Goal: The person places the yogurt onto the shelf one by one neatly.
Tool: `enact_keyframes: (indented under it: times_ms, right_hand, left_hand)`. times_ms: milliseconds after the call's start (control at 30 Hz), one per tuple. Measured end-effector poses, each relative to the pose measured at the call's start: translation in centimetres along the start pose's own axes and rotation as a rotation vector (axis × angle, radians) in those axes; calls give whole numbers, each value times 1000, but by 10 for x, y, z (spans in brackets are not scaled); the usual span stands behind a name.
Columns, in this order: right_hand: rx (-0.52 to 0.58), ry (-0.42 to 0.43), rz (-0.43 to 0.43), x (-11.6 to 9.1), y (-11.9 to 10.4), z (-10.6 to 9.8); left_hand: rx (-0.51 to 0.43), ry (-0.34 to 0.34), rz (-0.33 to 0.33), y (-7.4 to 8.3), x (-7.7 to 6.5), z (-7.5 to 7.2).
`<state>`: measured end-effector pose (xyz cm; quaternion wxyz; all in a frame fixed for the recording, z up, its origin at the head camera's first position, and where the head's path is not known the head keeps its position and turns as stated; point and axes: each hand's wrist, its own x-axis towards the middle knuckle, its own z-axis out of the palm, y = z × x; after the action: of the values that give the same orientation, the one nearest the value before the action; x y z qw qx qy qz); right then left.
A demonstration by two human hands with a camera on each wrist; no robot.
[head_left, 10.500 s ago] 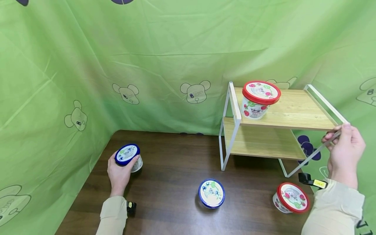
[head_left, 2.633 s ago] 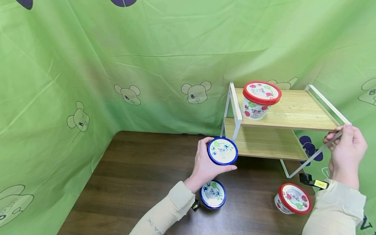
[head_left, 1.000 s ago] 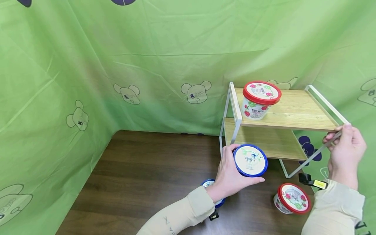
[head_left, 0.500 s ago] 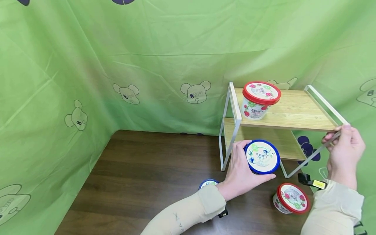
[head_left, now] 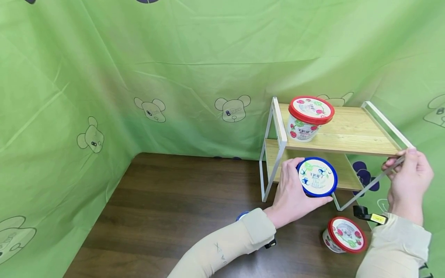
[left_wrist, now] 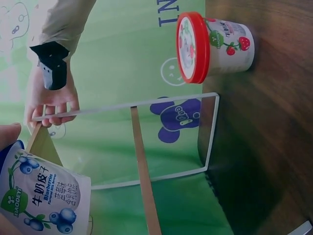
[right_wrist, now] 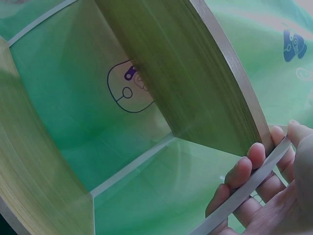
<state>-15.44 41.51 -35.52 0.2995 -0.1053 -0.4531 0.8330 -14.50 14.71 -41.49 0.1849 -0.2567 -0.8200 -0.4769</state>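
Note:
My left hand grips a blue-lidded blueberry tub around its side, held in the air before the lower board of a two-tier shelf. In the left wrist view the tub's printed side shows blueberries. My right hand holds the shelf's white frame at its front right upper corner; in the right wrist view the fingers curl round the bar. A red-lidded raspberry tub stands on the top board's left end.
Another red-lidded tub is on the brown table, near my right forearm. A second blue-lidded tub is mostly hidden beneath my left sleeve. Green printed cloth hangs behind and at both sides.
My left hand has carried the blue-lidded tub from the table's left side rightward to the shelf front, lately moving up and further right. The right hand keeps its hold on the frame.

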Motion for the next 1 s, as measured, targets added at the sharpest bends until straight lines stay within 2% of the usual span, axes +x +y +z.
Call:
enact_keyframes:
  times_ms: [300, 567, 833, 1000]
  right_hand:
    - [-8, 12, 7, -3, -2, 5]
    - [9, 7, 6, -3, -1, 4]
    - [6, 9, 4, 1, -1, 0]
    - [15, 5, 9, 2, 0, -2]
  left_hand:
    - [36, 9, -77, 0, 9, 11]
    - [-21, 54, -169, 4, 24, 19]
    - [113, 156, -214, 10, 36, 28]
    - [159, 199, -234, 6, 39, 34]
